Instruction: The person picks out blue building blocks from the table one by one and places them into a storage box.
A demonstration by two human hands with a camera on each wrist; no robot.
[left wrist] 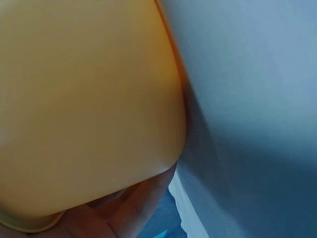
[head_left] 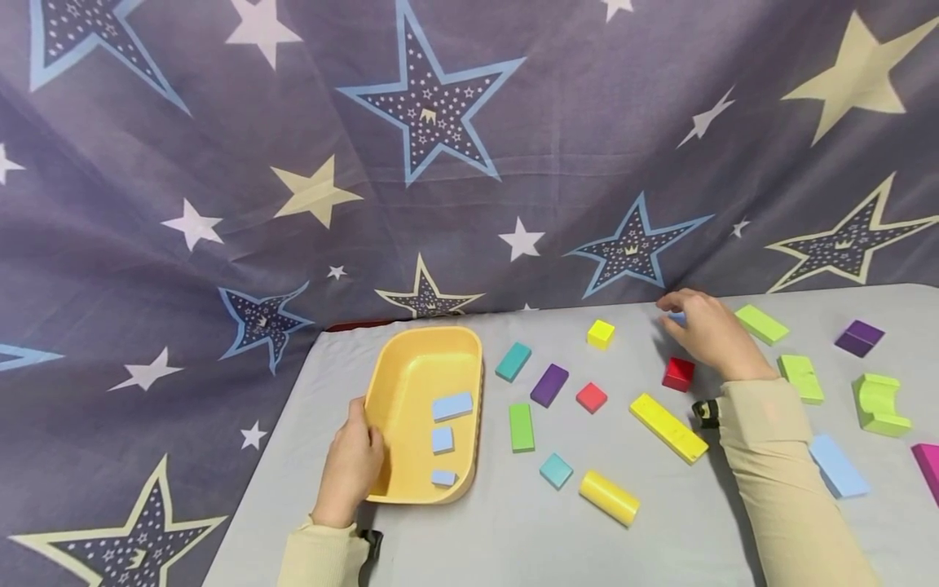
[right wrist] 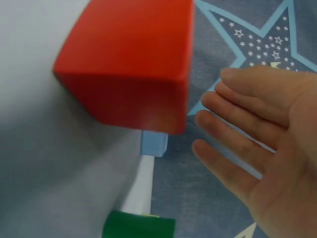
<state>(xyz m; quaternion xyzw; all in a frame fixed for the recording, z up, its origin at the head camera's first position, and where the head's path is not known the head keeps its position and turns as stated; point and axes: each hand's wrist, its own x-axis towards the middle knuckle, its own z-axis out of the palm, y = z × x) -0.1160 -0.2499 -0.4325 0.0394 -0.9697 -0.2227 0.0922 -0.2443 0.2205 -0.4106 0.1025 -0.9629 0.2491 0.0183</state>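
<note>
My left hand [head_left: 350,463] grips the near-left side of a yellow plastic tub [head_left: 381,391], with the thumb over its rim. Three light blue blocks [head_left: 451,406] lie inside the tub. In the left wrist view the tub's wall [left wrist: 89,99] hides most of the fingers. At the back of the table my right hand [head_left: 707,330] hovers over a small blue block [head_left: 679,319], partly covered by it. The right wrist view has the fingers extended and apart from that blue block [right wrist: 154,143]. A red block [head_left: 678,374] sits just below the hand.
Between the hands lie several blocks, among them a yellow cylinder [head_left: 610,498], a long yellow block [head_left: 669,428] and a purple block [head_left: 549,385]. Right of the right arm are green blocks [head_left: 801,378] and a light blue block [head_left: 839,465]. A star-patterned curtain [head_left: 513,122] hangs behind the table.
</note>
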